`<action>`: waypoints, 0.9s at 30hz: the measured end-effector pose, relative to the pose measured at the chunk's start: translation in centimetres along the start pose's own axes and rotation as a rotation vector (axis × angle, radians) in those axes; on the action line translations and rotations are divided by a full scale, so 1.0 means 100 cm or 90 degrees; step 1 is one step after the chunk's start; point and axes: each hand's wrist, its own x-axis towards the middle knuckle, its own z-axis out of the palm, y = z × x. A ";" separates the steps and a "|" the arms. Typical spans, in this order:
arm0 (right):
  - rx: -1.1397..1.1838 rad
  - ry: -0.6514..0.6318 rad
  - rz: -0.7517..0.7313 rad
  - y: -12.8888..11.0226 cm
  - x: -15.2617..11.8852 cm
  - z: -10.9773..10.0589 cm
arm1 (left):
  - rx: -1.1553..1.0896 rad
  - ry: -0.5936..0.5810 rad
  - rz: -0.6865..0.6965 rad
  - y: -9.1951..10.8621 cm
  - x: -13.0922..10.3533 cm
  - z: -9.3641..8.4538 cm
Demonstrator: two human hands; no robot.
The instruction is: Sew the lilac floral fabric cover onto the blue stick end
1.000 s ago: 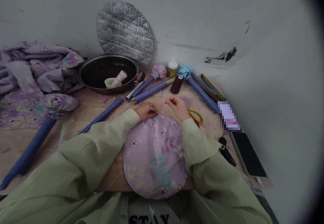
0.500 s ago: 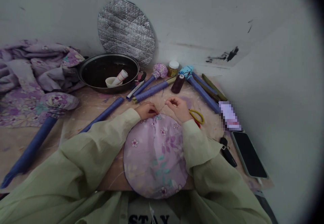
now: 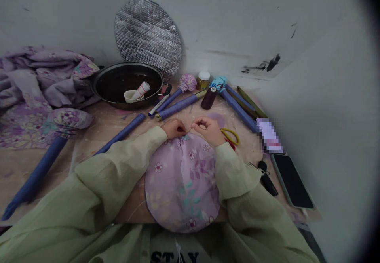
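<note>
A round disc covered in purple floral cloth (image 3: 181,180) leans against the table's near edge, below both hands. At its top rim, my left hand (image 3: 175,128) is closed, its fingertips pinching the cloth edge. Just to the right, my right hand (image 3: 209,130) is closed in a pinch with thumb and forefinger together. A fine strand like thread (image 3: 190,129) shows at those fingertips; whether a needle is there too is too small to tell. Beside my right wrist lie yellow-handled scissors (image 3: 230,135), partly hidden.
A dark spool of thread (image 3: 208,98), a lidded jar (image 3: 203,80), blue-wrapped sticks (image 3: 120,134) and a marker (image 3: 158,105) lie beyond the hands. A black pan (image 3: 103,92) and bunched floral fabric (image 3: 26,77) stand left. Two phones (image 3: 292,182) lie right, near the wall.
My right hand has come slightly down and left, closer to my left hand and the disc's top rim. My left hand has shifted slightly right; the disc stays in place.
</note>
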 end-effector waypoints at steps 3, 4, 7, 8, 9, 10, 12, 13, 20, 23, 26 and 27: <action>0.003 -0.005 -0.003 0.000 -0.001 0.000 | -0.012 -0.025 -0.028 0.000 0.002 0.000; 0.005 -0.007 -0.003 -0.001 -0.001 0.000 | -0.018 -0.036 -0.036 0.000 0.003 0.000; 0.010 -0.011 -0.006 -0.001 0.000 -0.001 | -0.039 -0.073 -0.062 -0.001 0.008 -0.001; 0.012 -0.012 -0.007 -0.001 0.000 -0.002 | -0.046 -0.085 -0.072 -0.001 0.009 -0.001; 0.014 -0.013 -0.008 -0.001 0.000 -0.002 | -0.053 -0.096 -0.083 -0.002 0.011 -0.002; 0.017 -0.013 -0.009 -0.001 0.000 -0.003 | -0.060 -0.106 -0.094 -0.002 0.013 -0.003; 0.022 -0.014 -0.011 0.000 0.000 -0.005 | -0.074 -0.119 -0.114 -0.001 0.016 -0.006; 0.025 -0.013 -0.011 0.000 0.000 -0.006 | -0.080 -0.124 -0.123 0.000 0.017 -0.007; 0.053 -0.006 -0.015 0.001 -0.001 -0.006 | -0.112 -0.153 -0.191 0.007 0.027 -0.016; 0.070 -0.002 -0.016 0.001 -0.001 -0.007 | -0.115 -0.174 -0.215 0.010 0.032 -0.019; 0.085 0.006 -0.015 0.000 -0.001 -0.008 | -0.119 -0.183 -0.231 0.012 0.035 -0.020; 0.089 0.008 -0.014 0.000 -0.001 -0.008 | -0.121 -0.182 -0.234 0.013 0.035 -0.020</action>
